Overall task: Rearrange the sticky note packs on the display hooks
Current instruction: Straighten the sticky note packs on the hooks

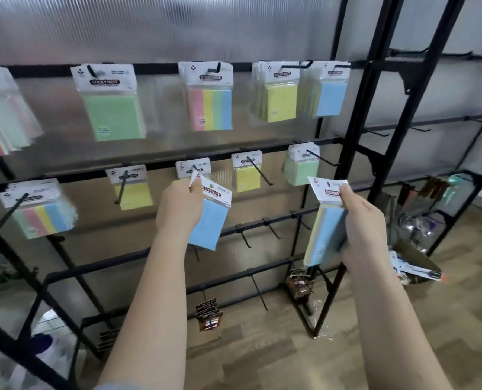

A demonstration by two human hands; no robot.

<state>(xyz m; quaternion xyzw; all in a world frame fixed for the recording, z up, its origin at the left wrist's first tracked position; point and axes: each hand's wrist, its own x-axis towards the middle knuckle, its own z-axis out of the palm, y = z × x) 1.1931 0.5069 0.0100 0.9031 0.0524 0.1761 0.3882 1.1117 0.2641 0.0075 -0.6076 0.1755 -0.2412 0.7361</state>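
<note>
Both forearms reached up and forward from the bottom of the view toward a black metal display rack (355, 114). The left hand (179, 205) was raised to the middle rail, its thumb and fingers curled around the white header card of a blue sticky note pack (209, 220), which hung tilted from the grip just below and in front of a hook (194, 167) that already carried a pack's white header. The right hand (359, 218) was held a little lower and to the right, its thumb pressed on the header and its fingers wrapped round the edge of a stack of packs (325, 229), blue in front with pale colours showing at the side. On the top rail hung green (110, 108), multicolour striped (210, 102), yellow (279, 97) and blue (330, 94) packs; the middle rail held striped, yellow and green ones. Behind the rack stood a ribbed translucent panel (149, 26), and the floor (304, 361) was pale wood plank. Small dark packets (209, 313) hung on the lowest hooks.
</note>
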